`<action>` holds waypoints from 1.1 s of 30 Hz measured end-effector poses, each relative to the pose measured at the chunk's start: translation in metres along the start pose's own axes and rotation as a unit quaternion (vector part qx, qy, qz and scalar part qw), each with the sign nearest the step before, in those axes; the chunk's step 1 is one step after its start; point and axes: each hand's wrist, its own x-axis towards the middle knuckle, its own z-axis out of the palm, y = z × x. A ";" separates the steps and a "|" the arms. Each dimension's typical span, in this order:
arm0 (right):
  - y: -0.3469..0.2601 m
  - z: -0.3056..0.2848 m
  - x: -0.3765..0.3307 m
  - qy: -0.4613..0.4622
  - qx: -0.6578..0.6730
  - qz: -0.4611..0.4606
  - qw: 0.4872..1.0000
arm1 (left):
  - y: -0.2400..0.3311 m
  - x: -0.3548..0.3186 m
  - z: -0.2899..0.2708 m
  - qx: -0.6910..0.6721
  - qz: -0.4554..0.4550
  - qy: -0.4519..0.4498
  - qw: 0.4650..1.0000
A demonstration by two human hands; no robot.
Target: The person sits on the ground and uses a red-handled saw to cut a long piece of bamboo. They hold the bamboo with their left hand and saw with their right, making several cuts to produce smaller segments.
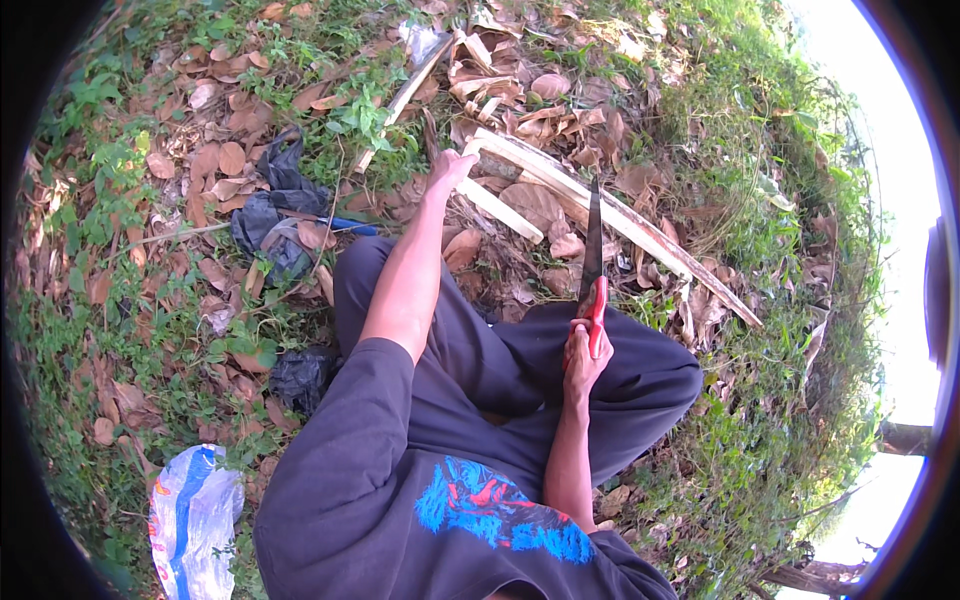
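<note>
My left hand (452, 168) reaches forward and is closed at the left end of pale split wooden strips. A short strip (503, 212) slants down to the right from beneath that hand. A longer wooden strip (650, 238) starts just by its fingers and runs far to the right over the leaves. Exactly which strip the fingers grip is hard to make out. My right hand (583, 358), above my bent right knee, is wrapped round the red handle of a handsaw (594, 240). The dark blade points up and away, in front of the long strip.
Dry leaves and low green plants cover the ground. Another wooden strip (408, 100) lies beyond my left hand. Black plastic (275, 205) with a blue stick-like thing (350, 226) lies to the left. A white and blue plastic bag (190, 525) is at the lower left.
</note>
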 end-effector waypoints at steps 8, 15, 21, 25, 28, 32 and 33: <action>0.001 0.005 0.001 -0.013 0.005 0.008 1.000 | -0.011 0.005 0.002 0.022 0.058 0.036 0.997; 0.005 0.001 0.002 -0.012 0.004 0.014 1.000 | -0.018 0.019 0.010 -0.029 0.049 0.018 0.998; 0.006 0.005 0.002 -0.024 0.003 0.011 1.000 | -0.039 0.032 0.010 -0.047 0.081 0.017 0.996; 0.003 0.002 0.001 -0.013 -0.001 0.019 1.000 | -0.025 0.021 0.009 -0.030 0.056 -0.003 0.998; 0.002 0.004 0.000 -0.016 -0.004 0.022 1.000 | -0.024 0.020 0.003 -0.002 0.047 -0.011 0.999; 0.003 0.004 -0.001 -0.009 -0.022 0.013 1.000 | -0.007 0.009 0.007 0.131 0.024 0.044 0.990; 0.003 0.003 -0.001 -0.003 -0.029 0.013 0.999 | 0.002 0.000 0.013 0.193 0.100 0.101 0.971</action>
